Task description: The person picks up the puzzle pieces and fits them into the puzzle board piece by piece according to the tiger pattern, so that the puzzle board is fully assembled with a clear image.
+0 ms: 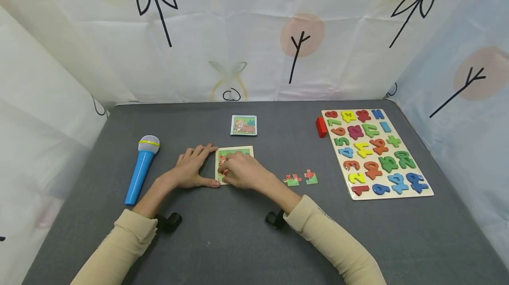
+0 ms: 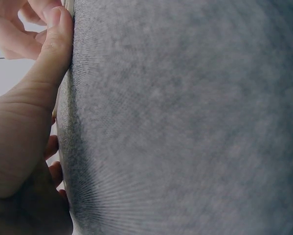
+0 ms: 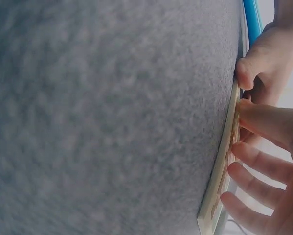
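Note:
A small wooden jigsaw board (image 1: 233, 148) with a pale rim and a green picture lies on the grey table. My left hand (image 1: 193, 169) rests at its left side, fingers extended, the thumb touching the lower left corner. Over the picture is my right hand (image 1: 243, 171), its fingers bent down onto the board's surface. In the right wrist view, the right fingers (image 3: 256, 196) touch the board (image 3: 215, 188) from above; whether they pinch a piece is hidden. Two loose jigsaw pieces (image 1: 292, 180), (image 1: 311, 177) in red and green lie right of the right hand.
A blue toy microphone (image 1: 140, 172) lies on the left. Behind the board is a small picture card or puzzle (image 1: 244, 125). To the right lies a wooden number board (image 1: 381, 154) with colourful shapes, a red block (image 1: 321, 127) beside its upper left corner. Printed cloth walls (image 1: 254, 73) enclose the table.

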### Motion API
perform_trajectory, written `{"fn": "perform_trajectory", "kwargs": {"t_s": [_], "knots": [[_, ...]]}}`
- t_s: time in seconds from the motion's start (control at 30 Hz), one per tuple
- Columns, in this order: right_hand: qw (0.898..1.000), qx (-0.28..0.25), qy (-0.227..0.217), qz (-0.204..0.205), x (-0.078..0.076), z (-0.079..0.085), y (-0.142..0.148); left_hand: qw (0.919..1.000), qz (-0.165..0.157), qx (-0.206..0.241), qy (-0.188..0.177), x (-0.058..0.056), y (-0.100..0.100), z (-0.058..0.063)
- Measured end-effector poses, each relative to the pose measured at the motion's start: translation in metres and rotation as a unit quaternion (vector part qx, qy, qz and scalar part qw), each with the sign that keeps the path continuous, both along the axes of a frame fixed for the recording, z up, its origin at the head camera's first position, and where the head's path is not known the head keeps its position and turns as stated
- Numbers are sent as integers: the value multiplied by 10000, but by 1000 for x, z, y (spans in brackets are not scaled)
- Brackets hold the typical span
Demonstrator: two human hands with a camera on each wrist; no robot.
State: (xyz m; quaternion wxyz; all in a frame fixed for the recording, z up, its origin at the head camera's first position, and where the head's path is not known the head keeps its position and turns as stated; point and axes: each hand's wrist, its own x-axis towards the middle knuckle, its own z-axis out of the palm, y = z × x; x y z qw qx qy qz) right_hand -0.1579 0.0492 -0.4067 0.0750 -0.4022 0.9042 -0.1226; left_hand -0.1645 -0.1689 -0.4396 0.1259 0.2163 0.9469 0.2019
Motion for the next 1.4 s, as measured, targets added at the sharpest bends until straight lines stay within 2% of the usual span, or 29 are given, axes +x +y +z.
{"fn": "perform_trajectory", "kwargs": {"t_s": [0.17, 0.37, 0.6, 1.0, 1.4], "knots": [[9996, -146, -195, 104, 1, -1, -2, 10000, -17, 9, 25, 0, 0, -1], [9987, -353, -372, -17, 3, -2, -2, 10000, -11, 19, -7, 0, 0, -1], [9991, -252, -313, -153, 4, -1, -4, 10000, -21, 30, -12, -1, 0, -2], [9993, 53, -352, -136, 8, 2, -1, 10000, -38, 39, 36, 0, -2, -4], [9986, -376, -108, -365, 2, 12, 26, 10000, 15, -19, -4, 0, -2, -3]]}}
